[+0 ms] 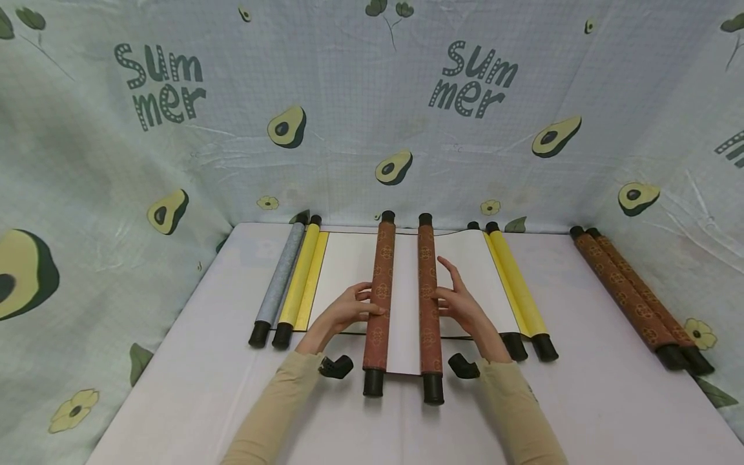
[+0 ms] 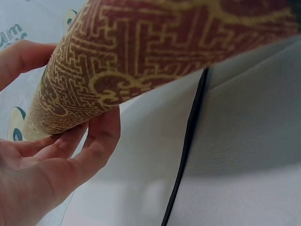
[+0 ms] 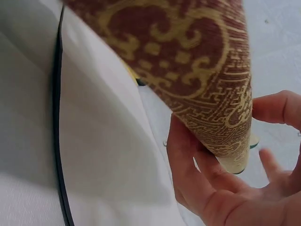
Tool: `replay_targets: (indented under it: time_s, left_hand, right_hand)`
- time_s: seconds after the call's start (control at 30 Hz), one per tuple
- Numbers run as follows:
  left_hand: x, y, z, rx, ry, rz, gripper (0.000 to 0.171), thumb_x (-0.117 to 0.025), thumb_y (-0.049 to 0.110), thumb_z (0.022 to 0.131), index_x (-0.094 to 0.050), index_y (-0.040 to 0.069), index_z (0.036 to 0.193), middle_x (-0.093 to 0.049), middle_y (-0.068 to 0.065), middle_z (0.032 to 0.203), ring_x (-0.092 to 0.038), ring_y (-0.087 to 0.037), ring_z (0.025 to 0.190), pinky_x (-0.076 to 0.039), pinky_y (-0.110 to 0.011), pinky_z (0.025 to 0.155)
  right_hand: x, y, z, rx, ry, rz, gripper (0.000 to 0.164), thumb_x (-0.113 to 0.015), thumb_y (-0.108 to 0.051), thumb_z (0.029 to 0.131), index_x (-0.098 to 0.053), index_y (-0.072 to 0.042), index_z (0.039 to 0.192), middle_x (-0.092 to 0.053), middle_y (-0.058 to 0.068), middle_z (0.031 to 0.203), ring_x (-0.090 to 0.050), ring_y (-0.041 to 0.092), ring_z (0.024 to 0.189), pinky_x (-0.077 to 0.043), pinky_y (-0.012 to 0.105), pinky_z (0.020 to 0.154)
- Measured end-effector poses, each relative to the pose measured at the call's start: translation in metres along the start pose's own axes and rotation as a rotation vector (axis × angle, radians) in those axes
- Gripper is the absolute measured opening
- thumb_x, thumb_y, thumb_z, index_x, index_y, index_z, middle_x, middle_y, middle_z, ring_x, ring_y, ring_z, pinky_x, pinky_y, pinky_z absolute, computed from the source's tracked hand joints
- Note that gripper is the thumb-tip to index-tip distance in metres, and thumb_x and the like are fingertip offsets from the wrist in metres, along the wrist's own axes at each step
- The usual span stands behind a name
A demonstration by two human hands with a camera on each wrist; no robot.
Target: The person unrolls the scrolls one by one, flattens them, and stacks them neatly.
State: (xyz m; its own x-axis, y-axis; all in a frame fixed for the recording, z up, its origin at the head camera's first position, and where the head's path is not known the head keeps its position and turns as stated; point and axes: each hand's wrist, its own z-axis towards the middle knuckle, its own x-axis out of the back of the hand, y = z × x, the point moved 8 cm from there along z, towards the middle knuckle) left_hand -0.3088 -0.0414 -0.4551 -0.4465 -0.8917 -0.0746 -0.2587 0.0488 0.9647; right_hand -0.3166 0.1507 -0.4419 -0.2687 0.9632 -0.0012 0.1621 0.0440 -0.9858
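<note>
A red-brown patterned scroll with black end knobs is held partly open above the table. My left hand (image 1: 351,309) grips its left roll (image 1: 380,278), fingers below and thumb on the near side. On the other side, my right hand (image 1: 463,305) holds the right roll (image 1: 429,290) between thumb and fingers, one finger pointing away. White paper (image 1: 406,303) spans the gap between both rolls. Beneath lies an unrolled yellow-edged scroll (image 1: 349,258), its white sheet with a dark border visible in both wrist views.
Left of the yellow scroll's left roll (image 1: 303,278) lies a rolled blue-grey scroll (image 1: 281,274). Its right roll (image 1: 520,290) lies past my right hand. A pair of brown patterned rolls (image 1: 624,294) rests at the table's right edge. Printed cloth (image 1: 349,77) walls the table's back and sides.
</note>
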Motion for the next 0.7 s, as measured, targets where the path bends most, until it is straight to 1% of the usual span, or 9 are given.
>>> replay_targets:
  time_s: [0.1, 0.2, 0.27, 0.33, 0.4, 0.5, 0.57, 0.7]
  left_hand:
    - [0.001, 0.001, -0.001, -0.006, 0.0, 0.002, 0.073, -0.058, 0.0, 0.079, -0.019, 0.002, 0.14, -0.035, -0.024, 0.136, -0.055, -0.018, 0.098, -0.049, -0.033, 0.081]
    - [0.002, 0.003, -0.002, -0.032, -0.007, -0.013, 0.08, -0.058, -0.002, 0.079, -0.013, 0.015, 0.142, -0.037, -0.025, 0.131, -0.056, -0.016, 0.091, -0.049, -0.031, 0.076]
    - [0.001, 0.006, -0.003, -0.062, -0.028, -0.006, 0.083, -0.057, -0.004, 0.078, -0.012, 0.025, 0.142, -0.039, -0.026, 0.127, -0.056, -0.016, 0.087, -0.049, -0.031, 0.071]
    - [-0.001, 0.01, -0.003, -0.1, -0.058, 0.028, 0.083, -0.056, -0.006, 0.079, -0.015, 0.031, 0.141, -0.036, -0.026, 0.127, -0.055, -0.016, 0.086, -0.049, -0.03, 0.068]
    - [-0.002, 0.011, -0.003, -0.123, -0.079, 0.069, 0.078, -0.055, -0.005, 0.079, -0.022, 0.031, 0.14, -0.034, -0.023, 0.13, -0.053, -0.016, 0.087, -0.049, -0.03, 0.066]
    - [-0.004, 0.012, -0.003, -0.136, -0.089, 0.114, 0.068, -0.054, -0.004, 0.08, -0.033, 0.025, 0.137, -0.03, -0.019, 0.134, -0.05, -0.017, 0.086, -0.049, -0.029, 0.065]
    - [-0.004, 0.012, -0.002, -0.141, -0.075, 0.132, 0.063, -0.056, -0.001, 0.08, -0.036, 0.023, 0.134, -0.032, -0.018, 0.133, -0.051, -0.018, 0.086, -0.049, -0.03, 0.065]
    - [-0.005, 0.012, 0.001, -0.165, -0.038, 0.16, 0.054, -0.063, 0.009, 0.081, -0.041, 0.021, 0.129, -0.04, -0.019, 0.125, -0.054, -0.021, 0.09, -0.052, -0.034, 0.065]
  right_hand:
    - [-0.001, -0.001, -0.001, 0.01, -0.021, -0.019, 0.058, -0.041, -0.004, 0.088, -0.024, -0.026, 0.139, -0.041, 0.012, 0.107, -0.051, 0.014, 0.069, -0.044, 0.032, 0.065]
    - [-0.002, -0.001, -0.003, 0.003, -0.036, -0.045, 0.048, -0.039, -0.006, 0.089, -0.033, -0.014, 0.136, -0.036, 0.015, 0.119, -0.052, 0.015, 0.075, -0.045, 0.03, 0.066]
    - [-0.003, -0.001, -0.003, -0.006, -0.042, -0.039, 0.046, -0.039, -0.007, 0.089, -0.035, -0.01, 0.134, -0.037, 0.017, 0.121, -0.053, 0.015, 0.076, -0.045, 0.029, 0.066]
    - [-0.003, 0.0, -0.003, -0.006, -0.05, -0.029, 0.044, -0.039, -0.009, 0.09, -0.036, -0.009, 0.133, -0.038, 0.016, 0.12, -0.053, 0.015, 0.075, -0.045, 0.029, 0.066]
    - [-0.003, 0.0, -0.003, 0.006, -0.062, -0.029, 0.042, -0.041, -0.011, 0.091, -0.036, -0.009, 0.133, -0.038, 0.013, 0.117, -0.052, 0.015, 0.074, -0.045, 0.03, 0.065]
    - [-0.002, 0.002, -0.003, 0.022, -0.061, -0.056, 0.041, -0.048, -0.013, 0.09, -0.038, -0.012, 0.13, -0.04, 0.012, 0.115, -0.051, 0.015, 0.075, -0.043, 0.03, 0.064]
    - [-0.002, 0.002, -0.002, 0.039, -0.055, -0.098, 0.044, -0.055, -0.015, 0.087, -0.038, -0.015, 0.128, -0.041, 0.014, 0.119, -0.051, 0.016, 0.079, -0.045, 0.031, 0.064]
    - [-0.001, 0.002, 0.0, 0.076, -0.017, -0.19, 0.054, -0.067, -0.017, 0.079, -0.039, -0.018, 0.125, -0.034, 0.016, 0.133, -0.051, 0.021, 0.091, -0.049, 0.034, 0.067]
